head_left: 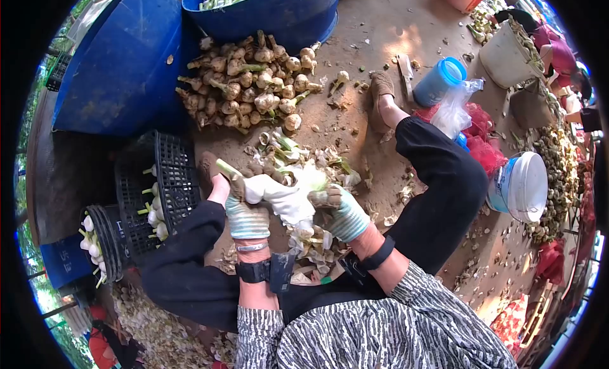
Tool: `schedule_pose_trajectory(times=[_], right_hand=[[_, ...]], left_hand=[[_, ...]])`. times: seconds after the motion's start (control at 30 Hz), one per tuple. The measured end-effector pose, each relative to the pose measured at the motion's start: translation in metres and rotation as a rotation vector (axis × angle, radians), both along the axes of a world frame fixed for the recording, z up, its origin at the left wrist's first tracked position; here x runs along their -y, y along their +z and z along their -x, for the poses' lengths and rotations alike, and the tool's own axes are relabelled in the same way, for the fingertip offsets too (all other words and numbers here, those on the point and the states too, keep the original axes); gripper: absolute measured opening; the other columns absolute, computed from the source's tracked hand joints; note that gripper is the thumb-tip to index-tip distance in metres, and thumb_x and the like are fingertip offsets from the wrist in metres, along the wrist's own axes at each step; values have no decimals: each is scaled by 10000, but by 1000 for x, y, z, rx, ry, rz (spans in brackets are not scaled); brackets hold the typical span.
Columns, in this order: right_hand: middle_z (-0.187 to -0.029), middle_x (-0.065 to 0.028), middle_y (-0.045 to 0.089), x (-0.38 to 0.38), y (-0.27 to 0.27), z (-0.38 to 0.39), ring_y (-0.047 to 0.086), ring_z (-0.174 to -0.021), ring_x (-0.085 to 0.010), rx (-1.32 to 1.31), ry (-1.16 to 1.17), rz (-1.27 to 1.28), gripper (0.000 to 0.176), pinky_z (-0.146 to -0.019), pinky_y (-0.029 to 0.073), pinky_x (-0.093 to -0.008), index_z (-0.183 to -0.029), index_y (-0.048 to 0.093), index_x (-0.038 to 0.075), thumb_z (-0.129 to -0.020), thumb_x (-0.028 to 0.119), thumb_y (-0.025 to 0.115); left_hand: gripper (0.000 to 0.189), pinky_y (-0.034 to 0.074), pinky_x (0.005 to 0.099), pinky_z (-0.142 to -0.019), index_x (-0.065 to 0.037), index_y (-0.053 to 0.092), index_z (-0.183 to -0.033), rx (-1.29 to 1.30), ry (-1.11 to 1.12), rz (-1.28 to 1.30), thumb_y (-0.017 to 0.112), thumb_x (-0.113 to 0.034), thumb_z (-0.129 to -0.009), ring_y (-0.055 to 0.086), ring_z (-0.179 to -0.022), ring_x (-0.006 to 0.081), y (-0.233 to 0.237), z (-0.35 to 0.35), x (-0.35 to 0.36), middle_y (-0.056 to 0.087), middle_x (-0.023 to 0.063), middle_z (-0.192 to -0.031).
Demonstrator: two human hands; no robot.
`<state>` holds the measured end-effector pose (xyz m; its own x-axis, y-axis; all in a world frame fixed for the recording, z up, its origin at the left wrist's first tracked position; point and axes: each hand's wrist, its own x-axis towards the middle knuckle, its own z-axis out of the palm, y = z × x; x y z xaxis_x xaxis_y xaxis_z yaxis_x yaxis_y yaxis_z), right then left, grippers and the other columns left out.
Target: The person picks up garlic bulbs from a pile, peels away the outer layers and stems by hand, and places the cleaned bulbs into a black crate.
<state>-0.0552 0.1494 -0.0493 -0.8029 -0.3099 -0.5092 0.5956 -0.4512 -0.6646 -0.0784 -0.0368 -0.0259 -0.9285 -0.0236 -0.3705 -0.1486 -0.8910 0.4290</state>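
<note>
My left hand (246,211), in a striped knit glove with soiled fingers, is closed around a garlic bulb whose cut green stem (228,168) sticks out at the upper left. The bulb itself is mostly hidden. A crumpled white cloth (285,197) stretches from that hand across to my right hand (344,211), gloved alike, whose curled fingers grip the cloth's right side. Beneath both hands lies a heap of peeled garlic skins (311,245). Unpeeled garlic bulbs (247,83) with short stems are piled just beyond.
Blue tubs (260,17) stand behind the pile. At left, a black crate (177,178) and a round basket (104,242) hold white trimmed garlic. A knife (405,77), blue container (439,80), red net bags (485,154) and white bucket (528,186) are at right. Other people sit farther off.
</note>
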Motion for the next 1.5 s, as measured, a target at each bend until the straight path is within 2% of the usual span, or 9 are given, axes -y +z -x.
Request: schedule_pose_trajectory(times=[0.17,0.3,0.37,0.57,0.8,0.93,1.17,1.33,1.5], right_hand=[[-731,15,588,-33,16,5,555,-686,-74,181,-149,361,157,-616,448,-214,-869,601,1,-757,-5,490],[-793,-139,624,-16,-11,20,620,-726,-250,-740,497,-668,249,-676,484,-335,-938,603,-4,-713,45,507],[-947,-191,587,1,-28,17,589,-845,-347,-450,903,-1338,300,-748,470,-395,-1011,566,29,-719,90,531],[-990,-195,528,17,-75,82,539,-911,-360,-458,267,-1180,342,-791,446,-413,-1061,528,64,-745,188,569],[-1099,-193,502,51,-133,194,545,-959,-367,-250,251,-1323,357,-813,456,-417,-1059,515,62,-737,198,585],[-1096,-210,495,72,-166,227,541,-967,-384,-224,374,-1314,365,-817,456,-428,-1039,517,43,-734,229,594],[-821,-86,638,33,-144,200,587,-703,-175,-19,75,-550,329,-639,470,-291,-1017,588,5,-759,204,634],[-925,-55,619,23,-96,115,566,-781,-138,-104,104,-323,322,-731,472,-259,-1082,572,10,-828,208,583],[-686,-5,560,4,-17,93,477,-616,-67,-318,323,-539,271,-553,413,-221,-842,607,-10,-799,257,610]], left_hand=[[270,439,464,-874,-135,616,-1019,-3,173,-91,624,-258,-778,574,-944,239,-14,24,34,626,65,-996],[288,470,447,-806,-132,607,-1010,161,207,-71,653,-265,-759,583,-897,229,-17,32,29,628,48,-930],[322,491,448,-725,-113,587,-989,169,135,-174,689,-278,-731,586,-843,253,-16,36,23,616,66,-881],[419,508,465,-703,-43,544,-948,554,-12,-214,665,-380,-732,574,-846,321,-51,65,39,596,145,-892],[446,451,493,-836,17,400,-1165,-168,16,221,386,-349,-911,532,-990,295,150,293,36,522,210,-1085],[454,441,435,-865,69,458,-1090,-493,-295,654,398,-345,-915,548,-954,297,125,339,44,572,206,-993],[715,438,298,-864,33,462,-1190,101,-657,1425,800,-182,-598,545,-985,204,-102,162,-1,571,129,-1097],[471,477,278,-728,7,545,-1043,6,-450,1681,706,-71,-607,566,-746,158,-119,85,-29,616,71,-853],[761,441,282,-856,36,448,-1211,-112,-650,1637,779,-102,-540,533,-977,180,-44,36,-33,529,133,-1129]])
